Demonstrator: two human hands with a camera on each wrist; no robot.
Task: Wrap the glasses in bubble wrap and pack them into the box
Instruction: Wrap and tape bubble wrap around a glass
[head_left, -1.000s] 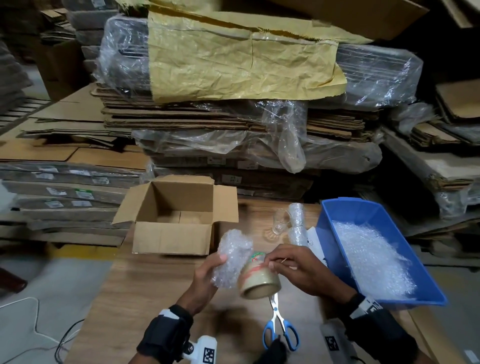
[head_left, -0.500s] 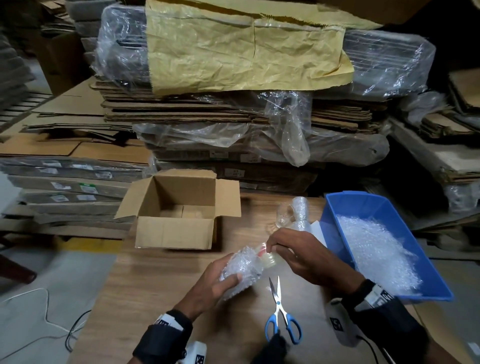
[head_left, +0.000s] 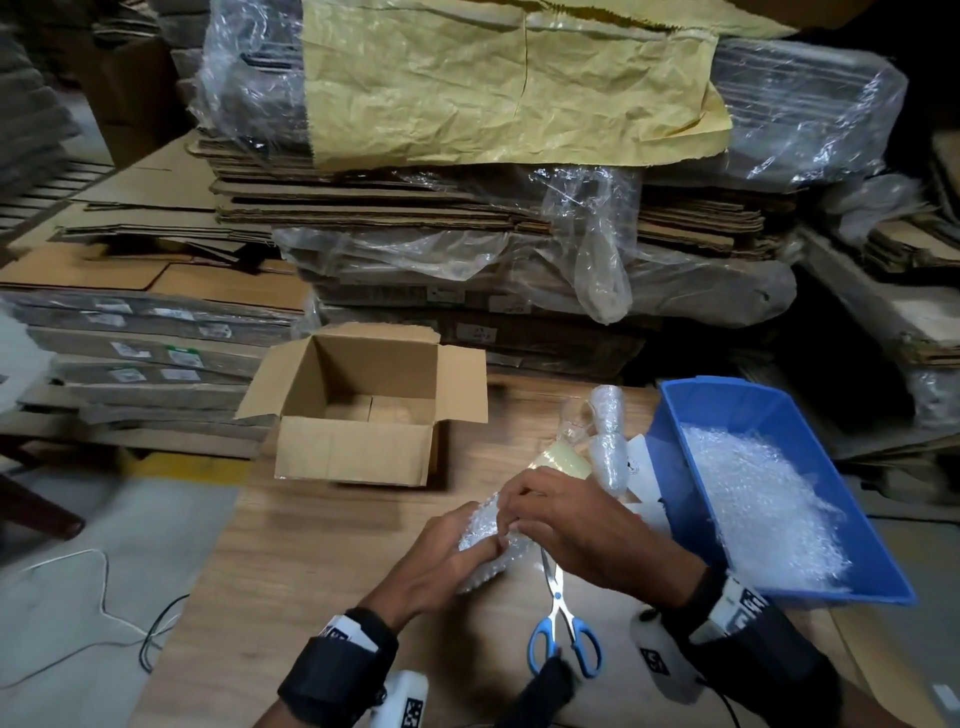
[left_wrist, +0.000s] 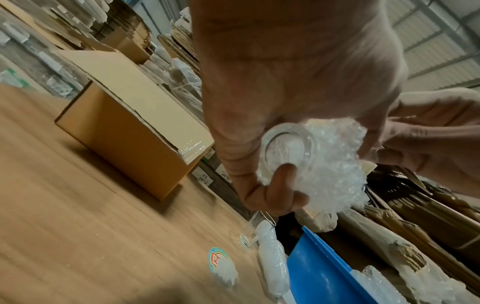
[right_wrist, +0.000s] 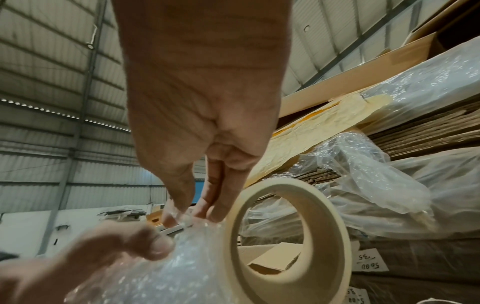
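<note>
My left hand (head_left: 480, 548) grips a glass wrapped in bubble wrap (head_left: 485, 569), tipped on its side low over the wooden table (head_left: 322, 571). The left wrist view shows the glass's round base (left_wrist: 285, 148) bare at the open end of the wrap (left_wrist: 335, 164). My right hand (right_wrist: 192, 211) lies over the bundle, thumb and fingers pinching tape onto the wrap. The beige tape roll (right_wrist: 285, 236) hangs just beyond those fingers. The open cardboard box (head_left: 358, 405) stands empty, farther back and to the left.
A bare glass (head_left: 574, 421) and another wrapped glass (head_left: 608, 441) sit behind my hands. A blue bin (head_left: 691, 499) of bubble wrap is at the right. Blue-handled scissors (head_left: 563, 623) lie under my right wrist. Stacked flat cardboard rises behind the table.
The wrapped glass went from upright to lying on its side and lower. My right hand moved over the bundle, and the tape roll swung from the front to behind it.
</note>
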